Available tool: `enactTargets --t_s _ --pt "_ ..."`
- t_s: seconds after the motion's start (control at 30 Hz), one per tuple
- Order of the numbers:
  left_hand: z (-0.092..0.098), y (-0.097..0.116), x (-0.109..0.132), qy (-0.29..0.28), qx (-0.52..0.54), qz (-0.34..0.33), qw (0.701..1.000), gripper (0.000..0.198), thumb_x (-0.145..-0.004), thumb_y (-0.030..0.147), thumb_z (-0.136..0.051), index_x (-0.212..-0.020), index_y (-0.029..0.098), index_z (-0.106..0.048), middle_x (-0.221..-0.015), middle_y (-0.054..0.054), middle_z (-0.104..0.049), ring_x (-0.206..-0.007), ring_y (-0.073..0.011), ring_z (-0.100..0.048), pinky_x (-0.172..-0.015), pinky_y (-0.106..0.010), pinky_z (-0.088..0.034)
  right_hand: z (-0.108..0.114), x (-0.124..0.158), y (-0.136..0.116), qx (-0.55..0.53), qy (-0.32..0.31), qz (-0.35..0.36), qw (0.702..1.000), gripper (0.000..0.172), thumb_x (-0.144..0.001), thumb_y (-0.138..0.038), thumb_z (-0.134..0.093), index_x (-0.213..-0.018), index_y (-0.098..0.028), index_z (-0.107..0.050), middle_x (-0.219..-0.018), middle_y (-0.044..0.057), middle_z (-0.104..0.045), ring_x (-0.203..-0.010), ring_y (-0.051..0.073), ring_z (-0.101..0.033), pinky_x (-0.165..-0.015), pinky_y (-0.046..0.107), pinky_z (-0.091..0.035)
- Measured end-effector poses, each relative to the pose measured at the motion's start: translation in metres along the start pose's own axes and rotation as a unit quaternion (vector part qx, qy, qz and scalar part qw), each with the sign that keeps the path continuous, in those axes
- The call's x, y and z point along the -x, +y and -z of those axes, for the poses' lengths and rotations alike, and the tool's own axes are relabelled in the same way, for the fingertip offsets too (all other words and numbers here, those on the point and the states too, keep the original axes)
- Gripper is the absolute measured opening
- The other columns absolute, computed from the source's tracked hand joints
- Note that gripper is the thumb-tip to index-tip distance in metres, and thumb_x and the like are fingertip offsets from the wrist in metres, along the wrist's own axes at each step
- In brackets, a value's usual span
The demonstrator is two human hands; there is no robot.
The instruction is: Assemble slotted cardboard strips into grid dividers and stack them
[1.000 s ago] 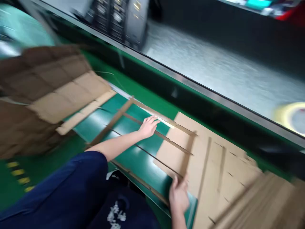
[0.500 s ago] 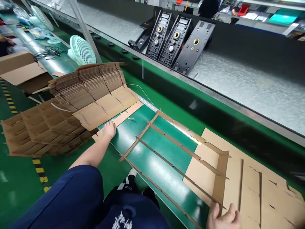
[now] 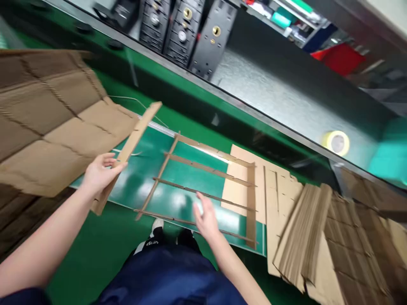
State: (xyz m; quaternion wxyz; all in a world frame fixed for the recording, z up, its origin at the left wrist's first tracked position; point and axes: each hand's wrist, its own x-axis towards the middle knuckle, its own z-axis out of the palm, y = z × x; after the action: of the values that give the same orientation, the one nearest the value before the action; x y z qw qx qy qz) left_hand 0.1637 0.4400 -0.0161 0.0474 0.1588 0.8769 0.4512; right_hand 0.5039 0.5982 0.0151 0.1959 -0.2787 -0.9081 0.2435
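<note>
My left hand is closed on a long slotted cardboard strip, held tilted above the green belt. A cardboard divider grid of several interlocked strips stands on the belt to its right. My right hand hovers open over the near side of that grid, fingers spread and blurred. A pile of flat slotted cardboard sheets lies at the left, just beside my left hand.
More flat cardboard sheets lie under the grid's right end, and a stack of strips at the right. Black plastic panels lean on the far grey conveyor. A roll of yellow tape sits there too.
My left hand has lifted a strip off the left pile and carried it toward the grid. My right hand left the grid's right end and moved to its near middle.
</note>
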Motion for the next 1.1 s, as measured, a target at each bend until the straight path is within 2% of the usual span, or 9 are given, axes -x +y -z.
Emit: enactTargets --t_s 0.07,0.17,0.3,0.4,0.5,0.6,0.77,0.93,1.1 --pt "-0.016 0.045 0.034 -0.076 0.177 -0.009 0.981 0.053 -0.06 0.049 -0.069 -0.105 0.026 -0.054 -0.09 0.001 -0.061 -0.09 -0.0184 -0.061 -0.089 -0.035 -0.051 -0.003 -0.005 -0.029 -0.056 -0.056 0.0 0.997 0.052 -0.093 -0.036 -0.043 -0.14 -0.015 -0.033 -0.122 0.011 -0.059 -0.109 0.017 -0.056 -0.091 0.031 -0.048" --pt "-0.055 0.111 0.101 -0.231 0.293 -0.002 0.928 0.058 -0.062 0.046 -0.07 -0.113 0.024 -0.052 -0.097 -0.003 -0.059 -0.091 -0.0189 -0.062 -0.086 -0.035 -0.052 -0.002 -0.011 -0.055 -0.119 -0.077 -0.001 0.99 0.069 -0.088 -0.041 -0.05 -0.144 -0.014 -0.02 -0.127 0.013 -0.055 -0.106 0.017 -0.057 -0.083 0.029 -0.051" --pt "-0.11 0.152 0.171 -0.354 0.31 -0.066 0.88 0.063 -0.074 0.048 -0.063 -0.127 0.022 -0.042 -0.118 -0.009 -0.055 -0.111 -0.0216 -0.057 -0.094 -0.038 -0.048 0.018 0.005 -0.034 -0.117 0.012 -0.117 0.986 0.033 -0.09 -0.035 -0.041 -0.117 -0.015 -0.045 -0.088 0.007 -0.066 -0.068 0.015 -0.06 -0.06 0.027 -0.049" --pt "-0.136 0.144 0.191 -0.378 0.182 -0.208 0.884 0.063 -0.082 0.05 -0.054 -0.136 0.022 -0.038 -0.139 -0.013 -0.043 -0.133 -0.0264 -0.035 -0.107 -0.046 -0.034 0.054 0.039 0.019 -0.049 0.084 -0.231 0.968 0.023 -0.09 -0.036 -0.039 -0.098 -0.018 -0.049 -0.055 -0.004 -0.051 -0.043 0.012 -0.044 -0.045 0.024 -0.037" --pt "-0.151 0.12 0.203 -0.363 -0.005 -0.315 0.877 0.061 -0.088 0.052 -0.043 -0.14 0.02 -0.036 -0.151 -0.015 -0.026 -0.142 -0.0318 -0.013 -0.11 -0.057 -0.021 0.094 0.078 0.077 0.045 0.142 -0.303 0.941 0.022 -0.087 -0.039 -0.042 -0.095 -0.019 -0.049 -0.059 -0.002 -0.054 -0.051 0.015 -0.049 -0.05 0.026 -0.039" --pt "-0.166 0.099 0.217 -0.347 -0.133 -0.376 0.849 0.062 -0.09 0.052 -0.039 -0.142 0.018 -0.036 -0.154 -0.017 -0.015 -0.142 -0.0348 -0.007 -0.108 -0.064 -0.014 0.109 0.104 0.114 0.063 0.123 -0.356 0.924 0.026 -0.086 -0.04 -0.041 -0.099 -0.019 -0.049 -0.067 0.002 -0.06 -0.058 0.018 -0.055 -0.053 0.028 -0.042" --pt "-0.18 0.086 0.231 -0.305 -0.224 -0.419 0.825 0.062 -0.09 0.05 -0.036 -0.143 0.018 -0.035 -0.155 -0.015 -0.009 -0.142 -0.034 -0.005 -0.108 -0.064 -0.011 0.085 0.104 0.125 0.052 0.085 -0.334 0.937 0.029 -0.087 -0.038 -0.037 -0.105 -0.018 -0.048 -0.073 0.004 -0.062 -0.063 0.02 -0.057 -0.058 0.03 -0.044" --pt "-0.179 0.089 0.231 -0.296 -0.246 -0.425 0.819 0.06 -0.09 0.048 -0.037 -0.142 0.019 -0.036 -0.155 -0.015 -0.009 -0.143 -0.0333 -0.004 -0.108 -0.062 -0.014 0.06 0.088 0.131 0.097 0.081 -0.338 0.932 0.026 -0.088 -0.034 -0.032 -0.1 -0.017 -0.048 -0.064 0.002 -0.057 -0.057 0.02 -0.053 -0.054 0.03 -0.041" --pt "-0.178 0.09 0.231 -0.294 -0.241 -0.423 0.823 0.059 -0.09 0.047 -0.038 -0.142 0.019 -0.037 -0.155 -0.015 -0.01 -0.143 -0.0332 -0.005 -0.108 -0.062 -0.013 0.044 0.078 0.138 0.131 0.038 -0.342 0.93 0.032 -0.092 -0.032 -0.026 -0.109 -0.014 -0.047 -0.078 0.007 -0.063 -0.069 0.022 -0.059 -0.061 0.031 -0.043"
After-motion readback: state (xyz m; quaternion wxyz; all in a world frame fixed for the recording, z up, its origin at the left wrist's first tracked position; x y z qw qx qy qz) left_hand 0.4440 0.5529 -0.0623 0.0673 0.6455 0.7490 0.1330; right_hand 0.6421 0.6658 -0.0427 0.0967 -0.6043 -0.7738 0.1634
